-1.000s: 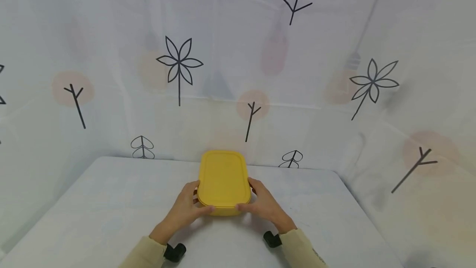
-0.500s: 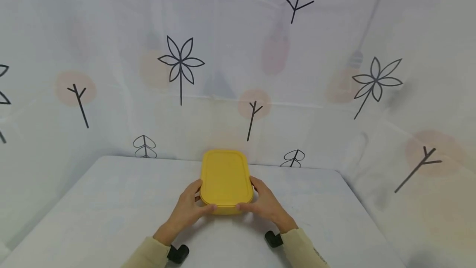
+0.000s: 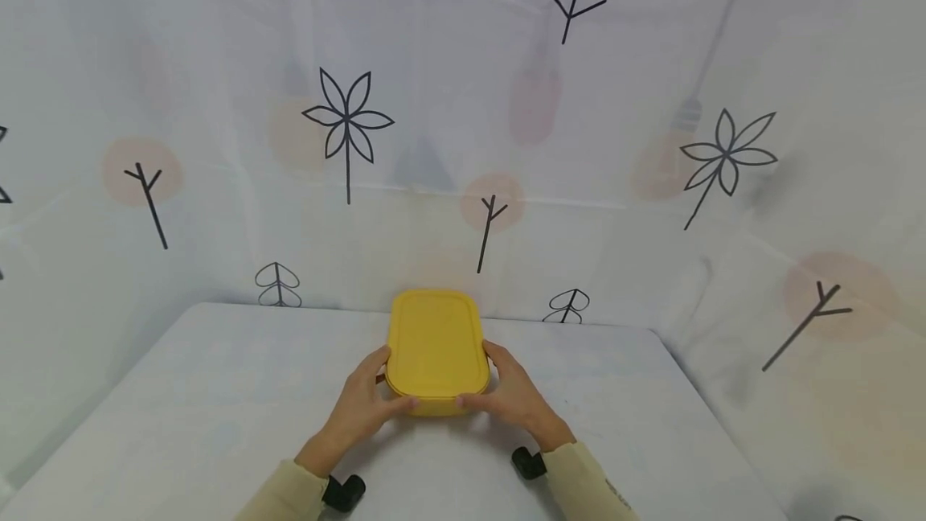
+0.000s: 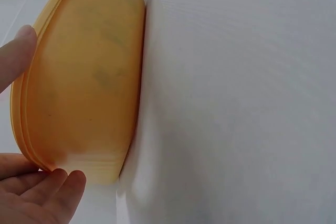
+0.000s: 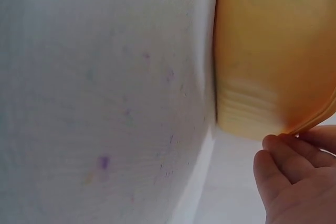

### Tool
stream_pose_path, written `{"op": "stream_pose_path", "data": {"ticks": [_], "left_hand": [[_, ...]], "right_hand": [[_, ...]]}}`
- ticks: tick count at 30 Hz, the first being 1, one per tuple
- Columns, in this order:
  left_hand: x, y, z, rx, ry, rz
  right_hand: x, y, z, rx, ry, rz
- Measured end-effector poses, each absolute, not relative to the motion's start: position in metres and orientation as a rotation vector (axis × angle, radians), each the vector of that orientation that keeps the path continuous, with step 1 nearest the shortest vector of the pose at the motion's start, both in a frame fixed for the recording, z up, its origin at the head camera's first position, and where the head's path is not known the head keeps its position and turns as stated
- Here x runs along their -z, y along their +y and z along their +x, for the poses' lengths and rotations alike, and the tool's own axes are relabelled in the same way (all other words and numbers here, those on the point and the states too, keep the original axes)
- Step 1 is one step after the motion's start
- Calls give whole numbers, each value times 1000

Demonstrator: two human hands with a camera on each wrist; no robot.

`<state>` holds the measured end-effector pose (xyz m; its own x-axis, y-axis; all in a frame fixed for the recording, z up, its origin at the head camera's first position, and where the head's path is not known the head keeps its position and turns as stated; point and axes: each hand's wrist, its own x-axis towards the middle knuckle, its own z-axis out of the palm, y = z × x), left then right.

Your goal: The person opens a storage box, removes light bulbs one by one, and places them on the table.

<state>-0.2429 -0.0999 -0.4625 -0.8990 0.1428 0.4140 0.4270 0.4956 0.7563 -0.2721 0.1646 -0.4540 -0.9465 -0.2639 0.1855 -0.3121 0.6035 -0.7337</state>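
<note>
A yellow plastic food container (image 3: 437, 344) with its lid on rests on the white table, near the far edge. My left hand (image 3: 358, 403) grips its left near corner, thumb on the near edge and fingers along the side. At the right near corner my right hand (image 3: 515, 394) holds it the same way. The left wrist view has the container wall (image 4: 86, 77) close up, its base against the cloth and faint dark patches in it. In the right wrist view, the fingertips (image 5: 273, 145) touch just under the lid rim. What is inside stays hidden.
A white cloth covers the table (image 3: 217, 392). Behind it hangs a pale curtain (image 3: 419, 143) printed with line-drawn plants and soft coloured spots. Black camera mounts (image 3: 344, 494) sit at the wrists below light sleeves (image 3: 285, 493). Small purple marks (image 5: 104, 162) dot the cloth.
Both hands keep their hold and the container stays in place. The left fingers sit slightly closer against its side; otherwise the head view only shifts a little.
</note>
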Motion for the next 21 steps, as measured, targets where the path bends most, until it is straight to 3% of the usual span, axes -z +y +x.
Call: {"op": "stream_pose_path", "data": {"ticks": [21], "left_hand": [[445, -105, -237, 1294, -2545, -376]], "right_hand": [[440, 158, -266, -1229, -2766, 417]]}}
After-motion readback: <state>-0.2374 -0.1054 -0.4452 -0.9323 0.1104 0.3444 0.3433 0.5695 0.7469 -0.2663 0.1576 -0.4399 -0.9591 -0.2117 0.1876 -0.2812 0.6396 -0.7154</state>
